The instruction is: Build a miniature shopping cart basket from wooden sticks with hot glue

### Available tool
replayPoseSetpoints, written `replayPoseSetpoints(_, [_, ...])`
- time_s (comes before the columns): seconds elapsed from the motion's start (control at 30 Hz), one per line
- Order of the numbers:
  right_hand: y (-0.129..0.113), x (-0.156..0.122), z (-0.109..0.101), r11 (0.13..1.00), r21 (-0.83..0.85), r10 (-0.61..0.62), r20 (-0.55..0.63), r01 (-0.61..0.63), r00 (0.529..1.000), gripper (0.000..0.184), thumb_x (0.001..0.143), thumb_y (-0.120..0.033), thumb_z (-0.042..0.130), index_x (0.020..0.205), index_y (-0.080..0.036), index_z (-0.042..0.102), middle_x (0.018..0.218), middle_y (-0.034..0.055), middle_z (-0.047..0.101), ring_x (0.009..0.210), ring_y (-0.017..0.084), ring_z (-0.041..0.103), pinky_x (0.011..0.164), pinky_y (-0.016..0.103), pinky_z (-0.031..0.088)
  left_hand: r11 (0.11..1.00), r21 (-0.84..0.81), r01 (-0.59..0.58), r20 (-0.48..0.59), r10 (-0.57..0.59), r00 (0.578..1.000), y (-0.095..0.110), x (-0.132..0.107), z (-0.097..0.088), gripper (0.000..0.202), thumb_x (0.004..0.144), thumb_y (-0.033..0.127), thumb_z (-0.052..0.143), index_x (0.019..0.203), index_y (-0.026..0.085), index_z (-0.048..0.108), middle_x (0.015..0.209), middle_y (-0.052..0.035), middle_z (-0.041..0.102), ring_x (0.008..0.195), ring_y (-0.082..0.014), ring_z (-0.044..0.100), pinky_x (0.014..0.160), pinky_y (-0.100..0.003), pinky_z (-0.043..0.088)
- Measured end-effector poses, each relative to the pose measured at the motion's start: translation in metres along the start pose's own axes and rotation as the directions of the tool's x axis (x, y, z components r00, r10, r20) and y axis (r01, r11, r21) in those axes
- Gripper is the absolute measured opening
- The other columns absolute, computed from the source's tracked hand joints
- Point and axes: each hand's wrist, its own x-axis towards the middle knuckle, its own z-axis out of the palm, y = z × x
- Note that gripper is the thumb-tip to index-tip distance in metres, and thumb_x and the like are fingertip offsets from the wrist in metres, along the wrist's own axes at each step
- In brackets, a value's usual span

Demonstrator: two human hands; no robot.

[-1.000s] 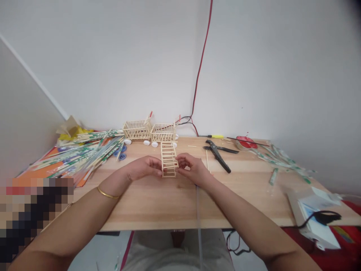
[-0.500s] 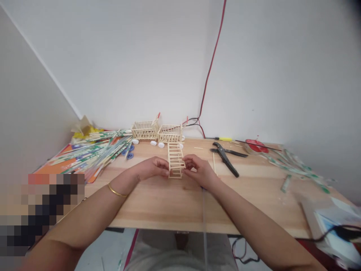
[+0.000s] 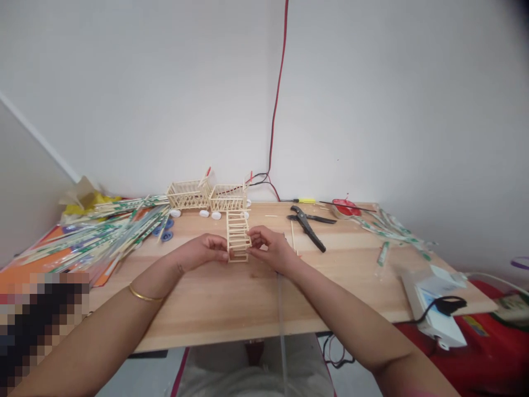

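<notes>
Pinching a small stick ladder frame (image 3: 238,237) upright mid-bench (image 3: 256,298), left hand (image 3: 201,251) and right hand (image 3: 270,248) fingers are gripping its sides; rungs seemingly fitted, two finished stick carts (image 3: 206,196) waiting behind.

On the wooden table (image 3: 248,303), the left hand (image 3: 201,251) and right hand (image 3: 270,249) pinch a small stick frame (image 3: 237,236) from either side, its near end resting on the board. At twelve o'clock from it stand two stick carts (image 3: 206,196). Black pliers (image 3: 308,227) lie at two o'clock, wrapped chopsticks (image 3: 111,229) at ten o'clock.
</notes>
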Motion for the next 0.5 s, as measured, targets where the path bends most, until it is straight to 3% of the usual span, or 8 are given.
replayPoseSetpoints(0.2, [0.0017,-0.0009,0.0000,1.000,0.010,-0.006,0.009,0.006,1.000,0.039,0.073,-0.023,0.069,0.107,-0.021,0.052,0.086,0.0017,0.064,0.077,0.013,0.063,0.073,0.029,0.053,0.998,-0.050,-0.025,-0.033,0.024,0.999,0.0008,-0.0014,-0.0043,0.020,0.067,0.023,0.076,0.084,0.014,0.071,0.078,-0.0024,0.069,0.071,-0.0106,0.059,0.072,-0.023,0.047])
replayPoseSetpoints(0.37, [-0.0003,-0.0032,-0.0007,1.000,0.007,-0.008,0.005,0.008,1.000,0.041,0.073,-0.020,0.069,0.110,-0.020,0.051,0.087,0.0022,0.064,0.075,0.012,0.062,0.073,0.029,0.053,0.999,-0.036,-0.027,0.038,0.029,0.999,0.0014,-0.0023,-0.0098,0.026,0.065,0.019,0.078,0.088,0.013,0.069,0.083,-0.0040,0.070,0.075,-0.0115,0.061,0.075,-0.024,0.046])
replayPoseSetpoints(0.5, [-0.0027,-0.0043,-0.0007,1.000,0.008,-0.028,-0.002,0.028,1.000,0.035,0.076,-0.020,0.066,0.108,-0.020,0.053,0.088,0.0024,0.064,0.074,0.012,0.062,0.072,0.028,0.053,0.991,-0.102,-0.082,-0.034,0.079,0.996,0.0012,-0.0017,-0.0090,0.027,0.067,0.020,0.077,0.091,0.014,0.068,0.088,-0.0049,0.071,0.081,-0.0134,0.063,0.081,-0.028,0.047])
